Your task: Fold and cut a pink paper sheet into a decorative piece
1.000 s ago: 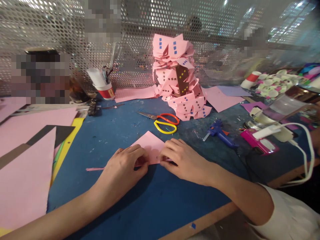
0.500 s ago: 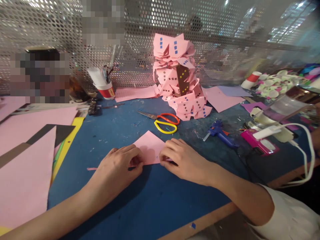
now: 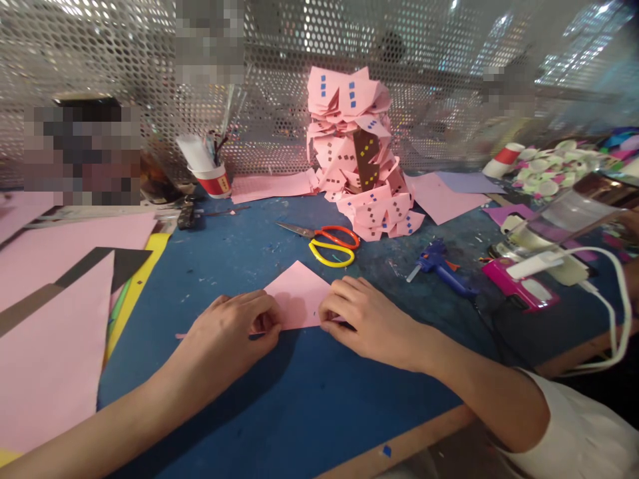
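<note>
As the head view is showing, a person's left hand (image 3: 234, 326) and right hand (image 3: 367, 322) are holding a small, pale-pink, pointed sheet of paper (image 3: 298, 296) against a scuffed blue tabletop (image 3: 339, 386). Taking the sheet as the dial's centre, with 12 o'clock pointing away from the person, trouble could be coming from uneven pressure: should one hand be pulling harder, the straight near edge could be skewing, wrinkling or tearing. The peak at 12 o'clock is lying unpinned, so it could be lifting or sliding if either grip is slipping. Red-and-yellow-handled metal scissors (image 3: 314, 234) are resting just past that peak, toward 1 o'clock, where a stray knuckle could be nudging them. The left fingers are covering the sheet's side at 9 o'clock, the right fingers its side at 3, and its bare middle is showing between them. Both hands are curling, thumb against forefinger with almost no gap at the tips, apparently pinching the paper; its side corners are hiding beneath them. A blue plastic glue gun (image 3: 442, 269) is lying well apart, between 2 and 3 o'clock.
</note>
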Demonstrator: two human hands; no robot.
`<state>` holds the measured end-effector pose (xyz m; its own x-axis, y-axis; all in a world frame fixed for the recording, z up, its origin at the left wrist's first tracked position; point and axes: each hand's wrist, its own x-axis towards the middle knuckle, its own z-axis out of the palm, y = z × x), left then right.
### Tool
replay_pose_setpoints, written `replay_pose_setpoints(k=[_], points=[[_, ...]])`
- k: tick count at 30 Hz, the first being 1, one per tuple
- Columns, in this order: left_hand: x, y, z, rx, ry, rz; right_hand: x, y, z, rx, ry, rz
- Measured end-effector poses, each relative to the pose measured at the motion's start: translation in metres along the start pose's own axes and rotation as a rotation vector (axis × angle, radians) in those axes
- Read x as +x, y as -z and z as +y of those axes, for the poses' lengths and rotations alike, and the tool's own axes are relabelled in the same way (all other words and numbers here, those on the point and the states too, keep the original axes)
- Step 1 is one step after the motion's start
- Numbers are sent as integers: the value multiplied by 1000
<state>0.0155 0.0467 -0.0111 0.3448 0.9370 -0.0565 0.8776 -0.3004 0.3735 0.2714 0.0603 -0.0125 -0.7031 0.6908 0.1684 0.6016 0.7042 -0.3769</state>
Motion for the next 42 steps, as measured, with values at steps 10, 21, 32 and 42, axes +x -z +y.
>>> replay_pose_setpoints(k=[10, 21, 32, 42], points=[[-1, -1, -4, -5, 1, -5, 0, 0, 0, 3, 4, 0], [-5, 0, -12, -24, 4, -5, 0, 0, 0, 7, 2, -1], [-8, 4, -14, -26, 32, -18, 0, 0, 0, 9, -1, -1], [-13, 11, -18, -26, 74, 3, 0, 1, -1, 21, -2, 3]])
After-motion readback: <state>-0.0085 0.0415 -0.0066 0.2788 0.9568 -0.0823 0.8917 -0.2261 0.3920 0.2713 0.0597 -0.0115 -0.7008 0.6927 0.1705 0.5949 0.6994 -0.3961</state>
